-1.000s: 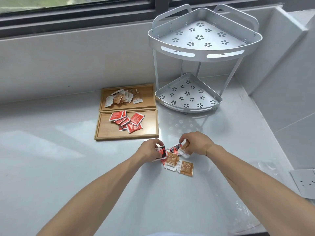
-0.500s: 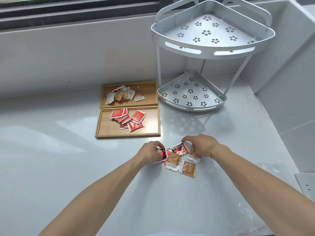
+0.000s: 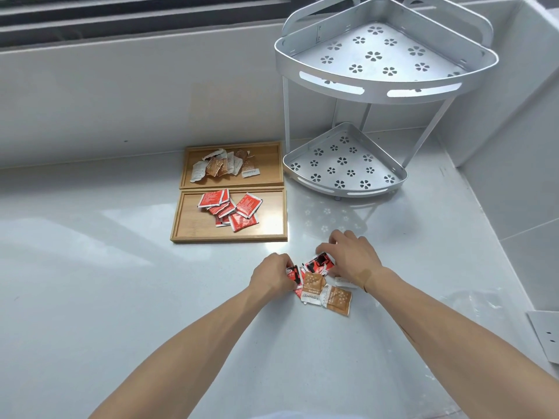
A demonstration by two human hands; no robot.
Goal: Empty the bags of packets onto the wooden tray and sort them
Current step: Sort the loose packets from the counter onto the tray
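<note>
On the white desk point(image 3: 90, 282), a two-tier metal corner rack point(image 3: 384, 65) stands in the far right corner, and just left of it lie two wooden trays, the far tray point(image 3: 272, 164) holding brown packets point(image 3: 223, 166) and the near tray point(image 3: 193, 228) red packets point(image 3: 231, 208). Toward the near edge lies a loose pile of packets point(image 3: 320, 290). The left hand point(image 3: 272, 278) has its fingers curled on a red packet point(image 3: 292, 275) at the pile's left side, while the right hand point(image 3: 352, 258) rests on the pile with fingers bent; whether it grips any cannot be told.
</note>
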